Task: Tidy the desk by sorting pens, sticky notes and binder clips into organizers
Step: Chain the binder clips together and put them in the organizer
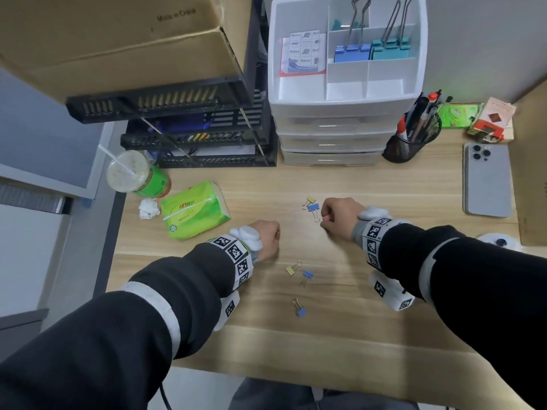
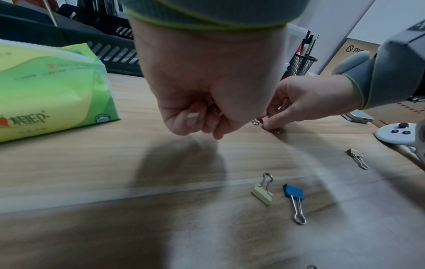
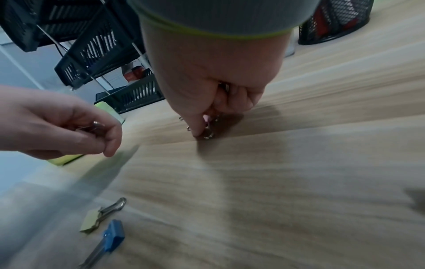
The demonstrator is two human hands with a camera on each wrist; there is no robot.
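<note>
My right hand [image 1: 327, 216] is down on the wooden desk [image 1: 384, 306], pinching a small pink binder clip [image 3: 206, 118]; metal also shows inside its palm. A blue clip [image 1: 313, 207] and a yellow clip [image 1: 310, 200] lie just left of it. My left hand [image 1: 273, 236] hovers curled, with the wire loop of a binder clip [image 3: 96, 124] gripped in its fingers. Nearer me lie a yellow clip [image 2: 262, 193], a blue clip [image 2: 294, 193] and another blue clip [image 1: 300, 311]. The white drawer organizer [image 1: 346, 96] at the back holds large clips and sticky notes.
A mesh pen cup [image 1: 408, 143] stands right of the organizer, with a phone [image 1: 487, 180] beyond. A green tissue pack [image 1: 194, 210], a crumpled tissue [image 1: 149, 208] and a lidded drink [image 1: 133, 173] sit left. Black stacked trays [image 1: 192, 134] carry a cardboard box. A white controller [image 2: 400, 134] lies at the right.
</note>
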